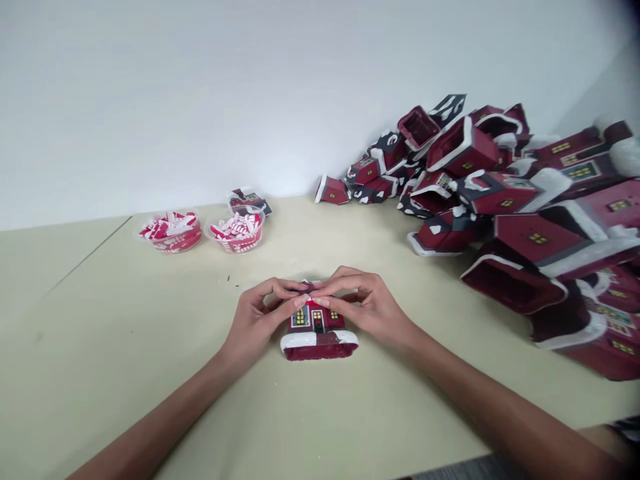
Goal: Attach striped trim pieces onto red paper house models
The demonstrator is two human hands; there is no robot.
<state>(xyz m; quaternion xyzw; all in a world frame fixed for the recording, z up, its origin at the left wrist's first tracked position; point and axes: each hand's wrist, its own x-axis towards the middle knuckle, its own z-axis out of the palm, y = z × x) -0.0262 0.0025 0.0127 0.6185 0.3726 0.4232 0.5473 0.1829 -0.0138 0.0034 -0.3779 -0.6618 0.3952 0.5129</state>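
1. One small red house [327, 325] is lying on the tabletop [125, 347], straight in front of the person, its open base facing them.
2. The left hand [254, 315] is clamping on the house's roof end, the thumb pressing just above the larger window.
3. The right hand [373, 305] is clamping on the same end from the other side, its fingertips meeting the left ones.
4. A bright red bit [313, 302], too small for me to make out, is peeking between the thumbs.
5. Farther back, a left tub [176, 244] and a right tub [241, 241] are holding red-and-white pieces.
6. A heap of similar houses [467, 155] is crowding the right side.
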